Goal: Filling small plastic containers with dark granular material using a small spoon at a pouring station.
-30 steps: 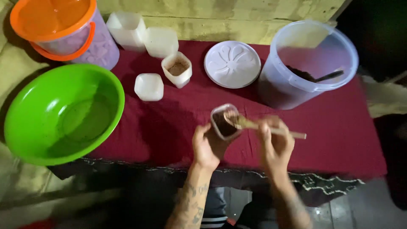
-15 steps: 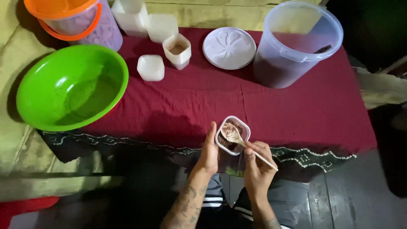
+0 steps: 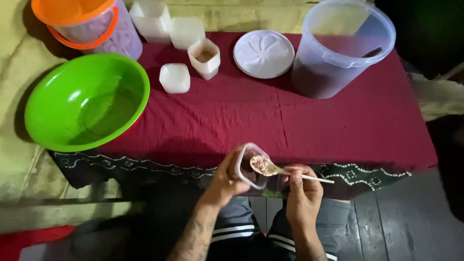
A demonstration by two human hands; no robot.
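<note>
Nearest the camera, the left hand (image 3: 223, 180) wraps around a small clear plastic cup (image 3: 250, 166), tilting it over the person's lap just off the worktop edge. The right hand (image 3: 303, 186) pinches the handle of a white spoon (image 3: 282, 170), whose bowl sits loaded at the cup's mouth. The step in hand looks like filling this cup with a brownish mix; the next move would call for tipping the spoon cleanly inside the rim. Farther off, on the dark red cloth (image 3: 309, 121), stand a capped cup (image 3: 175, 78), a filled open cup (image 3: 205, 57), a white round lid (image 3: 264, 53), a green bowl (image 3: 58, 96) and a large clear tub (image 3: 343, 48).
</note>
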